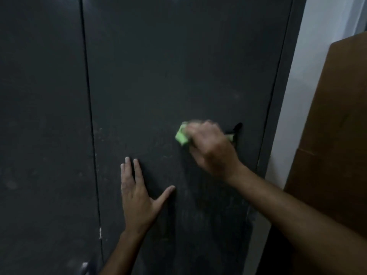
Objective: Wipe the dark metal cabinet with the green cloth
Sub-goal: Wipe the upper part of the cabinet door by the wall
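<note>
Green cloth (181, 136), bunched in the right hand (212, 149), presses the dusty cabinet (158, 76).

Right hand (210, 147) with green cloth (181, 136) against dark cabinet door (158, 66), left hand (137, 197) flat beside.

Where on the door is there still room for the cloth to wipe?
Bare door lies above the right hand and green cloth, across to the seam. It is crowded lower down, between the flat left hand and right forearm.

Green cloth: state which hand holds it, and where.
The right hand grips the green cloth bunched under its fingers, one end sticking out. The left hand holds nothing.
</note>
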Tool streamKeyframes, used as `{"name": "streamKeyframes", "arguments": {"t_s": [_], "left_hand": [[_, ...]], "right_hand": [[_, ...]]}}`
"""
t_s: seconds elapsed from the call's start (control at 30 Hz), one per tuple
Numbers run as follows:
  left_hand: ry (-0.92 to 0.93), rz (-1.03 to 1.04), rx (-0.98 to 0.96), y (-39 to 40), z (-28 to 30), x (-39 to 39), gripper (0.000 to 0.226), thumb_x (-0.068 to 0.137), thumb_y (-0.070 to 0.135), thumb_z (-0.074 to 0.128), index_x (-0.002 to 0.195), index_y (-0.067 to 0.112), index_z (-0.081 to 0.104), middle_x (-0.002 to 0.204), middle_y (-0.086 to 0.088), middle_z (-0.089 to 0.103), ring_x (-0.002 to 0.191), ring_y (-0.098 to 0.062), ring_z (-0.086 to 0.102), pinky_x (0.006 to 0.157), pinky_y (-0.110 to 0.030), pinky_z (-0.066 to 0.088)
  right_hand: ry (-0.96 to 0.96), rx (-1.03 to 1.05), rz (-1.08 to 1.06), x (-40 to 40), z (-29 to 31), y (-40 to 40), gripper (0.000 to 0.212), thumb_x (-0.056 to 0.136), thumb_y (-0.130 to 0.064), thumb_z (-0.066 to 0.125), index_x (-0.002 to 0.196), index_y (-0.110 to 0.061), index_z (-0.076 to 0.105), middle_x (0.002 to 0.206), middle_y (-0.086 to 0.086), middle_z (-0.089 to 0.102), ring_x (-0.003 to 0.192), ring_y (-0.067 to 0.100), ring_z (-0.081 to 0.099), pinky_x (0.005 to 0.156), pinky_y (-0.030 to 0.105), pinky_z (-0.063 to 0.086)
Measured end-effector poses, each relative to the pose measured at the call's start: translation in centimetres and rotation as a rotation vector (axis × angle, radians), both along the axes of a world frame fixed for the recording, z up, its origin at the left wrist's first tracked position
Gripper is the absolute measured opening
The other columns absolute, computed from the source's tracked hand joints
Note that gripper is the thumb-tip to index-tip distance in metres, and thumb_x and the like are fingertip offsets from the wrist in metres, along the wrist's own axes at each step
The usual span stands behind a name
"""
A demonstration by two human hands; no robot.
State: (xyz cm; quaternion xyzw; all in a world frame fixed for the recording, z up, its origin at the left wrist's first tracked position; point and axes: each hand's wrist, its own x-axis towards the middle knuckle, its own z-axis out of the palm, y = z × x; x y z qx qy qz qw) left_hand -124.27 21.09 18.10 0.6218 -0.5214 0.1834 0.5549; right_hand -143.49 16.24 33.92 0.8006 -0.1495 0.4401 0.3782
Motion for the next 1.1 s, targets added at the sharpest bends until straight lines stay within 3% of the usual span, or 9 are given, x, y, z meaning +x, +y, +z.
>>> {"name": "streamKeyframes", "arguments": {"t_s": [0.1, 0.3, 0.5, 0.63, 0.7, 0.87, 0.93, 1.03, 1.1], "left_hand": [[0.01, -0.003, 0.002, 0.0, 0.0, 0.0, 0.12, 0.072, 0.08, 0.058, 0.16, 0.016, 0.007, 0.169, -0.002, -0.003, 0.155, -0.021, -0.002, 0.125, -0.032, 0.004], [0.059, -0.009, 0.021, 0.3, 0.4, -0.6, 0.123, 0.07, 0.079, 0.062, 0.16, 0.017, 0.004, 0.168, 0.003, -0.005, 0.155, -0.016, -0.005, 0.123, -0.04, 0.012], [0.171, 0.048, 0.114, 1.1, 1.1, -0.7, 0.139, 0.061, 0.082, 0.066, 0.159, 0.007, 0.0, 0.167, -0.007, -0.01, 0.154, -0.02, -0.012, 0.123, -0.038, 0.005], [0.225, 0.017, 0.153, 1.5, 1.0, -0.2, 0.141, 0.058, 0.082, 0.065, 0.158, 0.009, -0.002, 0.167, -0.002, -0.015, 0.153, -0.019, -0.011, 0.121, -0.036, 0.005], [0.212, 0.005, 0.145, 2.0, 0.8, 0.7, 0.14, 0.058, 0.081, 0.065, 0.159, 0.01, -0.001, 0.166, 0.002, -0.016, 0.153, -0.016, -0.011, 0.12, -0.035, 0.005], [0.224, 0.04, 0.174, 2.9, 0.7, 4.0, 0.14, 0.059, 0.073, 0.073, 0.158, 0.007, -0.001, 0.167, -0.006, -0.013, 0.154, -0.023, -0.008, 0.121, -0.036, 0.007], [0.268, 0.032, 0.181, 2.9, 0.8, 4.9, 0.144, 0.055, 0.075, 0.073, 0.159, 0.006, -0.001, 0.167, -0.006, -0.013, 0.154, -0.023, -0.008, 0.121, -0.037, 0.008], [0.303, -0.007, 0.184, 2.8, 0.7, 5.5, 0.149, 0.053, 0.076, 0.075, 0.159, 0.009, -0.005, 0.166, 0.0, -0.016, 0.153, -0.02, -0.011, 0.12, -0.037, 0.008], [0.303, -0.01, 0.177, 2.9, 0.6, 5.7, 0.149, 0.053, 0.076, 0.075, 0.159, 0.009, -0.005, 0.166, 0.0, -0.016, 0.153, -0.019, -0.011, 0.119, -0.036, 0.008]], "right_hand": [[0.323, -0.056, -0.019, -2.7, 0.2, 0.0, 0.027, 0.088, -0.012, 0.067, 0.114, -0.007, 0.07, 0.113, 0.013, 0.068, 0.084, 0.032, 0.062, 0.068, 0.042, 0.049], [-0.402, 0.074, -0.009, -0.9, 4.5, -0.9, 0.029, 0.087, -0.014, 0.065, 0.116, -0.014, 0.069, 0.107, 0.016, 0.06, 0.09, 0.032, 0.053, 0.073, 0.046, 0.048], [0.313, -0.007, -0.037, -0.8, -0.3, 0.4, 0.024, 0.085, -0.019, 0.066, 0.108, -0.016, 0.072, 0.101, 0.013, 0.065, 0.08, 0.031, 0.059, 0.068, 0.04, 0.046], [-0.279, 0.044, -0.023, 0.4, 5.9, -0.6, 0.025, 0.083, -0.017, 0.067, 0.108, -0.015, 0.07, 0.101, 0.011, 0.062, 0.085, 0.031, 0.056, 0.071, 0.042, 0.043], [-0.354, 0.079, 0.01, 2.4, 4.4, -0.4, 0.028, 0.082, -0.016, 0.067, 0.109, -0.015, 0.071, 0.104, 0.012, 0.062, 0.088, 0.031, 0.057, 0.073, 0.041, 0.044], [0.458, -0.038, -0.025, 3.3, 0.7, 0.6, 0.027, 0.085, -0.018, 0.066, 0.112, -0.018, 0.07, 0.106, 0.011, 0.065, 0.085, 0.028, 0.06, 0.072, 0.039, 0.045], [0.282, -0.063, -0.03, 3.5, 4.6, -0.3, 0.027, 0.085, -0.019, 0.066, 0.111, -0.016, 0.069, 0.104, 0.011, 0.064, 0.085, 0.03, 0.058, 0.073, 0.04, 0.044], [-0.272, 0.039, 0.005, 4.9, 7.2, -0.5, 0.027, 0.083, -0.016, 0.066, 0.11, -0.016, 0.07, 0.102, 0.01, 0.062, 0.086, 0.031, 0.056, 0.073, 0.043, 0.044], [-0.218, 0.048, 0.037, 6.8, 3.6, 0.0, 0.025, 0.083, -0.015, 0.066, 0.108, -0.015, 0.071, 0.103, 0.011, 0.064, 0.084, 0.033, 0.057, 0.072, 0.042, 0.044]]}}
